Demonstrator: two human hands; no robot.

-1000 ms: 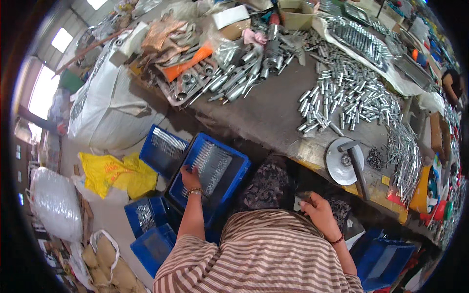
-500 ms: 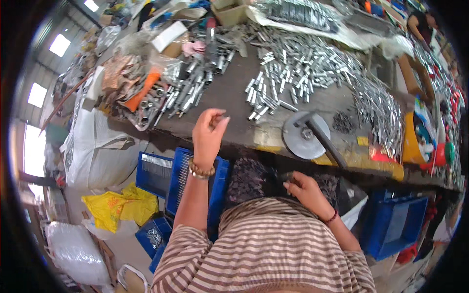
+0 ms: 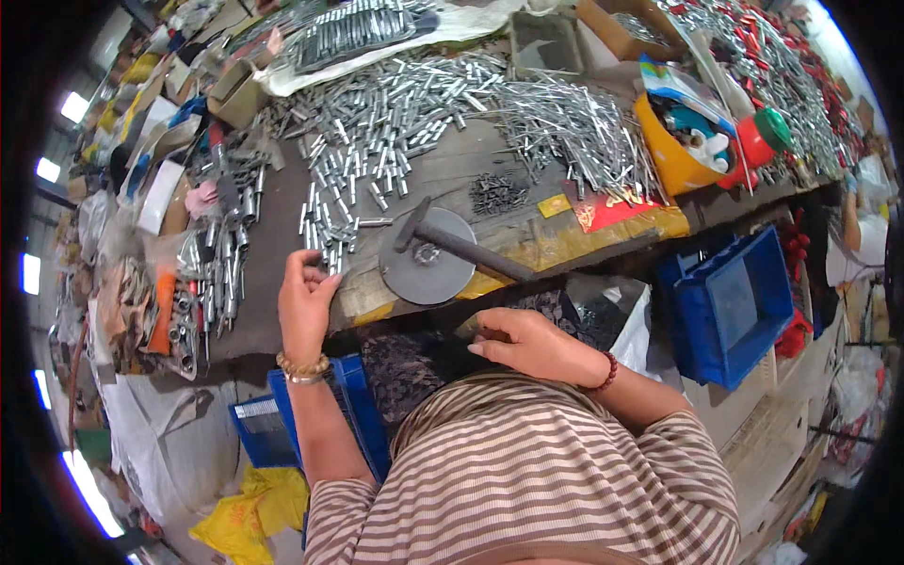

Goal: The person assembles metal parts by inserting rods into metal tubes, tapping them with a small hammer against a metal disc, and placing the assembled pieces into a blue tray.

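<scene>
My left hand (image 3: pixel 305 306) is over the bench's front edge, at the near end of a spread of short silver metal tubes (image 3: pixel 381 122). Its fingers are curled but apart from the thumb, and the tips are close beside the nearest tubes. I see nothing held in it. Low over my lap is my right hand (image 3: pixel 532 344), its fingers bent in against the thumb; what they hold, if anything, is hidden. Between the hands, on the bench, a hammer (image 3: pixel 471 250) with a dark handle lies across a round grey metal plate (image 3: pixel 405 279).
Thin metal rods (image 3: pixel 584 132) and small dark parts (image 3: pixel 497 194) lie farther right, near a yellow container (image 3: pixel 673 151). Sockets and tools (image 3: pixel 226 268) cover the bench's left. Blue crates (image 3: pixel 730 311) stand below at the right, others at the left by a yellow bag (image 3: pixel 250 518).
The view has swung to the right. My left hand has moved to the near tubes from the bare bench left of them. My right hand stays low over my lap.
</scene>
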